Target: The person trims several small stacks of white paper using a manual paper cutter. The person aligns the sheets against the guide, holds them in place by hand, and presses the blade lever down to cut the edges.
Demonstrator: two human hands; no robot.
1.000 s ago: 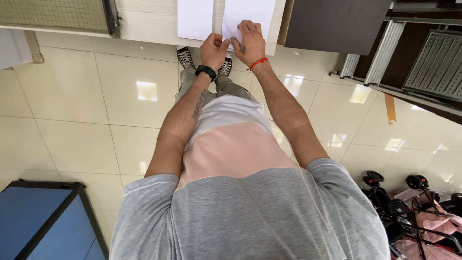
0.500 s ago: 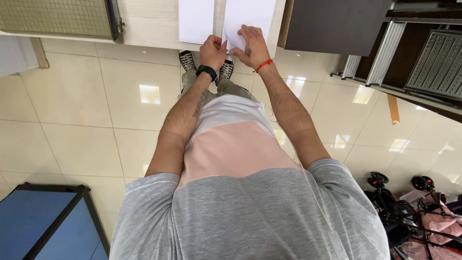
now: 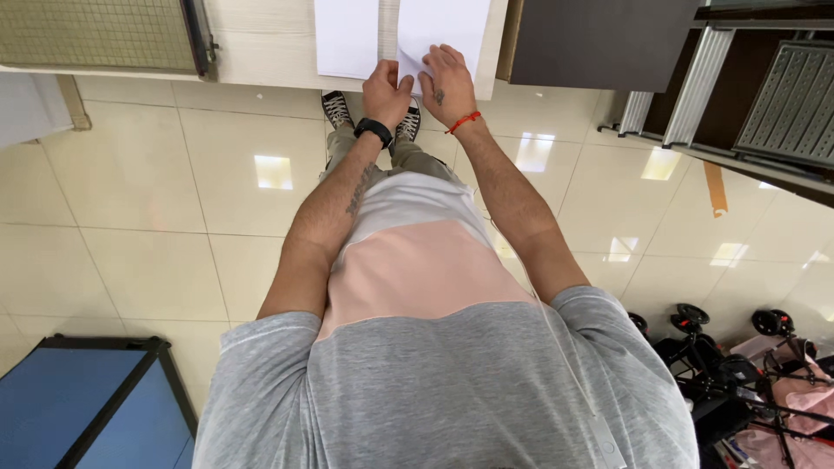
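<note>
Apparently folding, both hands, left [image 3: 385, 89] and right [image 3: 446, 82], press fingers down on a white paper sheet [image 3: 443, 26], pinning it flat on the table [image 3: 261, 43].

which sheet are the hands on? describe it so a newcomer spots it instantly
Start at the pale wooden table at the top of the view, where two white sheets lie side by side. It is the right sheet, under the left hand and right hand. Unlike the flat left sheet, its near corner is folded.

Bright even indoor light, ceiling lamps glaring off the glossy floor tiles [image 3: 130, 182], sharp focus, wide-angle stretching at edges
</note>
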